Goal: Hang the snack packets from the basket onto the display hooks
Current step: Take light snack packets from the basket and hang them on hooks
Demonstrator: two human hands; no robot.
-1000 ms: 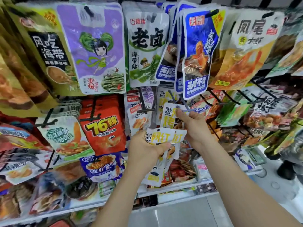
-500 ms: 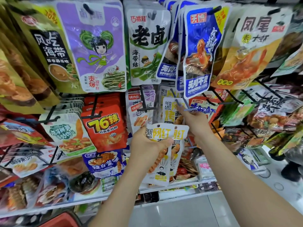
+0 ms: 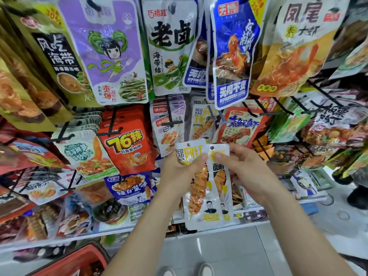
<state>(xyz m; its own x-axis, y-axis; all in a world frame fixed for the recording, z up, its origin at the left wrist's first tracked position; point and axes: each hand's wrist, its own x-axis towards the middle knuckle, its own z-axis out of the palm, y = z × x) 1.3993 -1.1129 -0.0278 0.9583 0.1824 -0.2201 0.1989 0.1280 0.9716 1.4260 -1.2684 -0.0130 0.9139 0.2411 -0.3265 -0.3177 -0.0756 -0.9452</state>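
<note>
- Dozens of hanging snack bags cover the display wall [image 3: 187,128] in front of me, edge to edge, in three rough rows on black display hooks [image 3: 170,110].
- Grey floor tiles [image 3: 219,251] run beneath it and out to the right, where a dark shoe [image 3: 357,196] of someone else stands.
- Along the wall's bottom edge runs a white shelf ledge [image 3: 119,233] with more bags lying on it.
- At the top edge hang the biggest bags, a purple cartoon bag [image 3: 105,50] left of centre and a blue bag [image 3: 233,56] right of centre.
- At the lower left corner of my view a red basket [image 3: 79,260] sits low by the floor; I cannot tell what is in it.
- My left hand [image 3: 179,172] is curled round a white-and-yellow skewer packet [image 3: 196,188], thumb across its top front.
- My right hand [image 3: 245,168] pinches the top of a second packet [image 3: 220,186], thumb on its yellow header.
- Both packets overlap side by side, upright, in front of the wall's middle row, off any hook.
- Just above them, a matching hung packet [image 3: 202,124] is on a pale hook [image 3: 216,116] beside an orange-red bag [image 3: 242,126].
</note>
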